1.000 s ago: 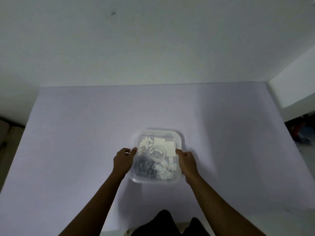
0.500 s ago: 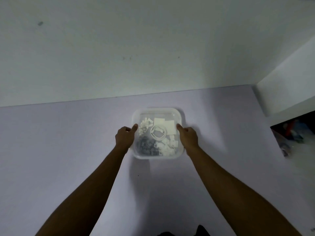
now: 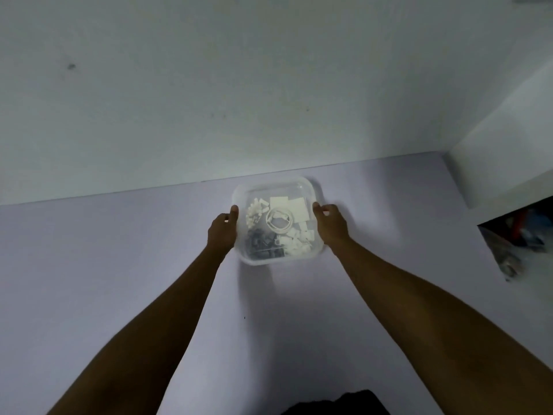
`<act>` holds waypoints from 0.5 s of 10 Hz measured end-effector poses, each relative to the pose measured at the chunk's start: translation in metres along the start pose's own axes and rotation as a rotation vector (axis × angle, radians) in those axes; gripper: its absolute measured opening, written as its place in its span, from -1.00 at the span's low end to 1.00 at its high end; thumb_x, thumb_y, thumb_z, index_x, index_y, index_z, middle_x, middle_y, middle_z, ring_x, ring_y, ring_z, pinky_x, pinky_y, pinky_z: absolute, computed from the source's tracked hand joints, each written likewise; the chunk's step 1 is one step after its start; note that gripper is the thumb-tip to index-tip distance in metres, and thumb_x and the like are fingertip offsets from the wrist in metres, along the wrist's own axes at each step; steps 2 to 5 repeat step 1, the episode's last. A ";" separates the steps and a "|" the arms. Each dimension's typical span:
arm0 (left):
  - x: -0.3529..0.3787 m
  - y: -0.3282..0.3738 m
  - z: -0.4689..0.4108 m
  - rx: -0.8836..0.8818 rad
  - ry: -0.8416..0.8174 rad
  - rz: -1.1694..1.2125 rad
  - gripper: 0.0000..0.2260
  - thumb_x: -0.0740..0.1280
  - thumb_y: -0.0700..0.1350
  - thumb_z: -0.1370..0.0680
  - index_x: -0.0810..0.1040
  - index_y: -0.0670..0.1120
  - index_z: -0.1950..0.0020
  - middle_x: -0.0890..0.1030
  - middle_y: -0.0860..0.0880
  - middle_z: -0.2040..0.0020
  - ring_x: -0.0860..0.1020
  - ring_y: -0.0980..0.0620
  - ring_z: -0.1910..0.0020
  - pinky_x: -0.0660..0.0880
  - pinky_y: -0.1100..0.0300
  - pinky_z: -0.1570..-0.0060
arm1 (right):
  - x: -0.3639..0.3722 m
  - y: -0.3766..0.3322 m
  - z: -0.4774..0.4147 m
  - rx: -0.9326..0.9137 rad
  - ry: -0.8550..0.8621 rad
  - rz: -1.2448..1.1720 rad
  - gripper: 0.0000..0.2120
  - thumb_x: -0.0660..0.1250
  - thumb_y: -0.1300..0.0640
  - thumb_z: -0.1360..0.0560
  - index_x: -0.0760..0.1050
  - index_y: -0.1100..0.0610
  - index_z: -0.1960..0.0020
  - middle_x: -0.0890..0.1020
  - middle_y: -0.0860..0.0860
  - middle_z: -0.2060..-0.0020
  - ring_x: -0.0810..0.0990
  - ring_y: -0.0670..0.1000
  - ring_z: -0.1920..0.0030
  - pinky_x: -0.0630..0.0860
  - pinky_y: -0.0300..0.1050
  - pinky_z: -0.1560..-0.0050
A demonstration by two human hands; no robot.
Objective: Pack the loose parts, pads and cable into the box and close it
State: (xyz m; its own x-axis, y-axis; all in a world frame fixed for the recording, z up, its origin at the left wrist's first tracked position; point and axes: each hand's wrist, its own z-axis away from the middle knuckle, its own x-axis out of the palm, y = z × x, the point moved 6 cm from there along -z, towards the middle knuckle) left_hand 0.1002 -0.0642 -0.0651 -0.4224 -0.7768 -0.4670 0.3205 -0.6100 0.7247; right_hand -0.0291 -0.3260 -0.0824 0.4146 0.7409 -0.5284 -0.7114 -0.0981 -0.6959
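A clear square plastic box [image 3: 270,187] with its lid on sits near the far edge of the pale lilac table [image 3: 119,250]. Through the lid I see a coiled white cable [image 3: 279,220], white square pads [image 3: 291,206], small white parts [image 3: 256,209] and dark grey parts [image 3: 263,241]. My left hand [image 3: 223,230] grips the box's left side. My right hand [image 3: 330,224] grips its right side. Both arms are stretched out forward.
A white wall [image 3: 269,85] rises right behind the table's far edge, close to the box. A white ledge [image 3: 508,163] stands at the right, with dim clutter [image 3: 520,235] below it. Dark clothing [image 3: 332,404] shows at the bottom edge.
Both hands have pushed the closed box away from me across the table toward the wall. My arms have stretched out and the view has tilted up.
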 end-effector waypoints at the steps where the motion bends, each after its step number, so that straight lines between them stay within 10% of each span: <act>1: -0.022 0.008 0.018 0.085 -0.014 -0.042 -0.37 -0.02 0.35 -0.58 0.49 -0.14 -0.23 0.58 -0.15 -0.22 0.54 -0.17 -0.18 0.45 -0.06 -0.22 | -0.014 -0.016 0.023 -0.151 0.098 0.047 -0.46 0.11 -0.19 -0.64 0.32 0.14 -0.46 0.47 0.24 -0.36 0.47 0.24 -0.34 0.44 0.12 -0.33; 5: -0.022 0.008 0.018 0.085 -0.014 -0.042 -0.37 -0.02 0.35 -0.58 0.49 -0.14 -0.23 0.58 -0.15 -0.22 0.54 -0.17 -0.18 0.45 -0.06 -0.22 | -0.014 -0.016 0.023 -0.151 0.098 0.047 -0.46 0.11 -0.19 -0.64 0.32 0.14 -0.46 0.47 0.24 -0.36 0.47 0.24 -0.34 0.44 0.12 -0.33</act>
